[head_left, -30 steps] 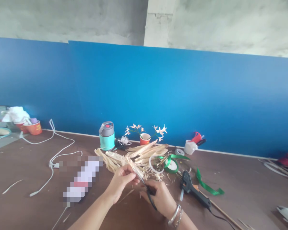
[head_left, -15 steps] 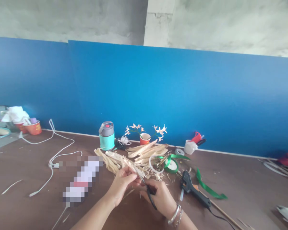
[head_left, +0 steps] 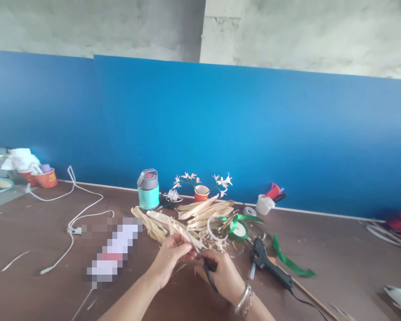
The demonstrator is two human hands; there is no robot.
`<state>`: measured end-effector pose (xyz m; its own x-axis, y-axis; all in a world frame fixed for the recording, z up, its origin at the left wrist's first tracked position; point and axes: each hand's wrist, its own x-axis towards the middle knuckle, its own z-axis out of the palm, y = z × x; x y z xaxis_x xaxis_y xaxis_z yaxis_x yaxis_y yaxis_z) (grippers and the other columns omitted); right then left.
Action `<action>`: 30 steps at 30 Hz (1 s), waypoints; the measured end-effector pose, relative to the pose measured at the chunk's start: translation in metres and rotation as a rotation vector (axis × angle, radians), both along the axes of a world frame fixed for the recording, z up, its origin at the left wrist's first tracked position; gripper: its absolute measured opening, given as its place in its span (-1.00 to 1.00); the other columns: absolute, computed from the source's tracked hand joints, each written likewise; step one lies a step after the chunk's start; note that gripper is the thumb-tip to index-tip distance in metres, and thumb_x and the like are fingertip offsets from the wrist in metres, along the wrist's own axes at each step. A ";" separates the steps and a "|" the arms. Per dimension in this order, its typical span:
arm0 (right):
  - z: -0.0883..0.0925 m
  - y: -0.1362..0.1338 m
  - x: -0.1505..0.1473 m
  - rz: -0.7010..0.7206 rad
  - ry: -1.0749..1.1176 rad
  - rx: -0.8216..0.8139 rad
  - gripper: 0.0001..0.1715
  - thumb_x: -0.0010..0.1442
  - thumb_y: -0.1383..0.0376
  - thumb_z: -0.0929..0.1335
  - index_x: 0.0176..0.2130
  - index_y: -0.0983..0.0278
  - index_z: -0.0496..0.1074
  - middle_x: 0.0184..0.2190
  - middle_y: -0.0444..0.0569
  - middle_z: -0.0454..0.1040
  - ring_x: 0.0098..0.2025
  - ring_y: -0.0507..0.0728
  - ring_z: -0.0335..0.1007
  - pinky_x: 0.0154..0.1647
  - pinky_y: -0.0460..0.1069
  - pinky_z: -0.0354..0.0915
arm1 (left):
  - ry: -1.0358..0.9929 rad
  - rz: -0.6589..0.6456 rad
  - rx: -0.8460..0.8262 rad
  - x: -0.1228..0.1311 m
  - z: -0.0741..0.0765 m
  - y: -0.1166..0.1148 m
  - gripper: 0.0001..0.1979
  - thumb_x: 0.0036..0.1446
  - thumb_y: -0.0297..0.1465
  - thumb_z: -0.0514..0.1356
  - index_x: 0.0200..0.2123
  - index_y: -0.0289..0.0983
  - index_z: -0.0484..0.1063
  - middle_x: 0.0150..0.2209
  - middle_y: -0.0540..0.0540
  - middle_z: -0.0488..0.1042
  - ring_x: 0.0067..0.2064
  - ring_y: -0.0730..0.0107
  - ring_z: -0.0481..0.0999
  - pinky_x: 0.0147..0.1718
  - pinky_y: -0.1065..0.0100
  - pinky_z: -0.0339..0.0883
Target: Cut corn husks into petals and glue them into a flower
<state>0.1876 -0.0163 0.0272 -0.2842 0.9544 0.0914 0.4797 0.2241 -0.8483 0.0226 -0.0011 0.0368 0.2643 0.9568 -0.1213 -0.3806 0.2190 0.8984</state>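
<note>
The left hand (head_left: 170, 255) pinches a pale husk-like strip (head_left: 178, 228) between its fingers, just in front of the husk pile (head_left: 209, 213) on the counter (head_left: 337, 258), probably steadying it against the blades. The right hand (head_left: 225, 273) grips dark-handled scissors (head_left: 210, 275), angled toward the strip. The glue gun (head_left: 270, 265) lies nearby, seemingly for easy reach.

Craft workshop, by the look of it. Brown bench (head_left: 337, 258), blue partition (head_left: 220, 125) along its back edge, unfinished grey wall (head_left: 304, 31) above. Mid-bench: loose pile of dried husk-like strips (head_left: 209, 213), green ribbon spool (head_left: 239, 231), black glue gun (head_left: 270, 266), scraps (head_left: 15, 261) scattered around. Pale flowers (head_left: 225, 182) in a red paper cup (head_left: 201, 196) near the back edge.
</note>
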 end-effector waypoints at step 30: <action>-0.016 0.003 0.008 0.148 0.205 -0.473 -0.62 -0.11 0.13 0.43 -0.35 0.37 0.45 -0.72 -0.21 0.31 -0.70 -0.06 0.21 -0.73 -0.20 0.12 | -0.011 0.286 0.101 -0.021 -0.003 0.016 -0.82 -0.11 -0.39 0.27 -0.54 -0.29 0.28 -0.56 0.04 0.39 -0.48 0.50 0.38 -0.46 0.48 0.23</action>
<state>0.1959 -0.0133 0.0108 -0.4405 0.8558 -0.2712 0.2859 -0.1526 -0.9460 0.0017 0.0145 0.0339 -0.0169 0.9996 -0.0206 -0.4243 0.0115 0.9055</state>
